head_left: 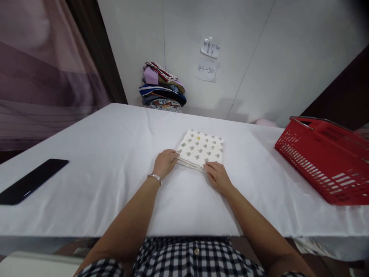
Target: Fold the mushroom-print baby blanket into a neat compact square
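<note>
**Both hands on the folded cloth**

Your left hand (pixel 165 162) pinches the near left corner of the folded patterned cloth (pixel 201 149), and your right hand (pixel 217 177) grips its near edge on the right side. The cloth lies flat at the middle of the white-covered counter (pixel 100 154). To your right the red basket (pixel 325 161) stands tilted; its inside is hidden from you. A black phone (pixel 30 181) lies far left. A stack of folded clothes (pixel 163 88) rests against the wall.
</note>
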Motion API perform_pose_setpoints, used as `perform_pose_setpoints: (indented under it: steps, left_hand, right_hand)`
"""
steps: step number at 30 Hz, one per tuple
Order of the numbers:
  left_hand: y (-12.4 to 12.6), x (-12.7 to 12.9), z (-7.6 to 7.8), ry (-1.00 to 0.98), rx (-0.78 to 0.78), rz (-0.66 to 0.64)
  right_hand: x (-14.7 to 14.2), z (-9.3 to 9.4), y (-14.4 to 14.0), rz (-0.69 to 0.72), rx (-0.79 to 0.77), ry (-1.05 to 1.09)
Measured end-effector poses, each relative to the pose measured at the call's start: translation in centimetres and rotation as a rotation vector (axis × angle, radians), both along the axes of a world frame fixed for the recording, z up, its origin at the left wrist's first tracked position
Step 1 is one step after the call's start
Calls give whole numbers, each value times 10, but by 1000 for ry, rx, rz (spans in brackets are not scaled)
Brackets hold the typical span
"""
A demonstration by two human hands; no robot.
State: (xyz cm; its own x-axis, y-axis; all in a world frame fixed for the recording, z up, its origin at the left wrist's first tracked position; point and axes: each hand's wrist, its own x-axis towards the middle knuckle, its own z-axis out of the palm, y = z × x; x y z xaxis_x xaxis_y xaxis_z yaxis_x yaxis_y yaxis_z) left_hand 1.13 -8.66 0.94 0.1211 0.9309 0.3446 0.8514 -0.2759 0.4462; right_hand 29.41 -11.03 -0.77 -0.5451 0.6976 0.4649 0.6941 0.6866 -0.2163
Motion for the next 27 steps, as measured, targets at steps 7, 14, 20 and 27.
perform_pose_setpoints:
  steps: [7, 14, 20, 27]
  left_hand:
    - [3, -7, -3, -275, -183, 62]
    - [11, 15, 5, -380, -72, 94]
    - [41, 35, 21, -153, -301, 305]
    - [59, 28, 20, -89, -451, 297]
  right_hand:
    - [-1, 0, -1, 20, -6, 33]
    - [-5, -2, -2, 8, -9, 88]
    - [-7, -3, 6, -43, -103, 343]
    - [13, 11, 32, -673, -402, 491]
